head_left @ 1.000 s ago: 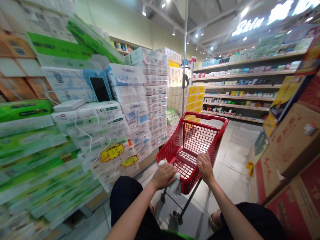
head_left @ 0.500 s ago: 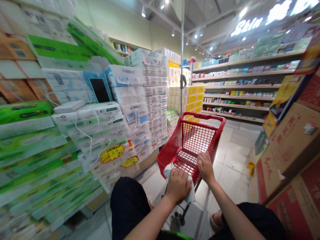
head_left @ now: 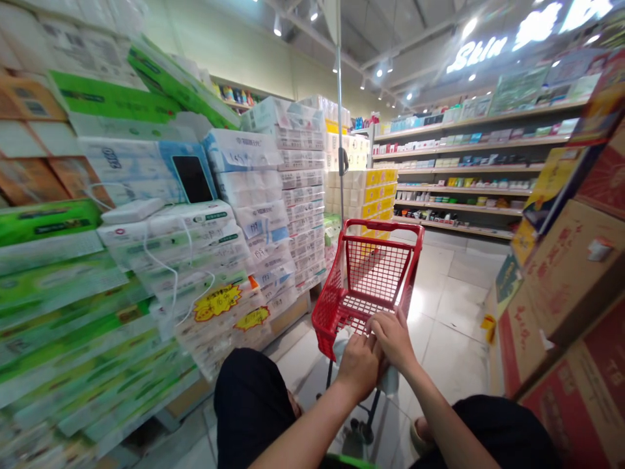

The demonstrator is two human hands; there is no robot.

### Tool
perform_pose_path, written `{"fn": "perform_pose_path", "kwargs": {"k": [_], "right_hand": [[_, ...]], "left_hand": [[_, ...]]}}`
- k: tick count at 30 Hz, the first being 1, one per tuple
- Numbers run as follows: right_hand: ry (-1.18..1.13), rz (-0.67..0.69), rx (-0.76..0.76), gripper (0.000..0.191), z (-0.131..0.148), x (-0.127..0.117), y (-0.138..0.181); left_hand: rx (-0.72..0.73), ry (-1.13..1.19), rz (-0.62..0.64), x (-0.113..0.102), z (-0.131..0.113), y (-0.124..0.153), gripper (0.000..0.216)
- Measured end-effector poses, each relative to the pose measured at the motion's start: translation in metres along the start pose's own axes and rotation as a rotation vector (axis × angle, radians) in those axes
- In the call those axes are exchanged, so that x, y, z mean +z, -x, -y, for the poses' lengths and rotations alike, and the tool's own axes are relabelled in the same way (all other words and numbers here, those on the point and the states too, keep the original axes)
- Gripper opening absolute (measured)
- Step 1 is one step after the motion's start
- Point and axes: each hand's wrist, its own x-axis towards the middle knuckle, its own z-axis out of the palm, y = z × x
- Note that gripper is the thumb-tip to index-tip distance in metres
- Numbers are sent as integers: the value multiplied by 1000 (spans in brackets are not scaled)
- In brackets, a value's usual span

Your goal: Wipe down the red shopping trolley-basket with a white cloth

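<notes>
A small red plastic shopping cart [head_left: 378,266] with a grid basket stands on dark legs in front of my knees. At its near rim my left hand [head_left: 359,366] is closed over a pale, white-looking cloth [head_left: 389,382]. Parts of that cloth show left of the knuckles and below the fingers. My right hand [head_left: 394,340] meets the left one, its fingers bent and pressed together at the cloth's right end. The fingertips of both hands are mostly hidden, as is the rim under them.
Stacked tissue packs [head_left: 244,254] rise on the left, with a phone [head_left: 193,179], a white cable and a white box on them. Cardboard boxes [head_left: 576,273] line the right. Product shelves [head_left: 463,169] stand behind; a metal pole [head_left: 340,117] is beyond the cart.
My right hand has moved left and down to meet my left hand. The left hand has shifted slightly right and down with the cloth. The cart has turned a little.
</notes>
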Motion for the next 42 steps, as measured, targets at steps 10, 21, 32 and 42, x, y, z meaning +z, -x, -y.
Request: {"fn": "perform_pose_path", "kwargs": {"k": [10, 21, 32, 42], "right_hand": [[76, 80, -4, 50, 0, -15, -6], [387, 76, -95, 43, 5, -10, -3], [491, -18, -37, 41, 0, -10, 36], [372, 18, -258, 19, -26, -44, 35]], "left_hand": [[117, 120, 74, -13, 70, 19, 28], [-136, 12, -33, -8, 69, 26, 24], [72, 82, 24, -4, 43, 17, 29], [100, 96, 9, -27, 108, 31, 28]]}}
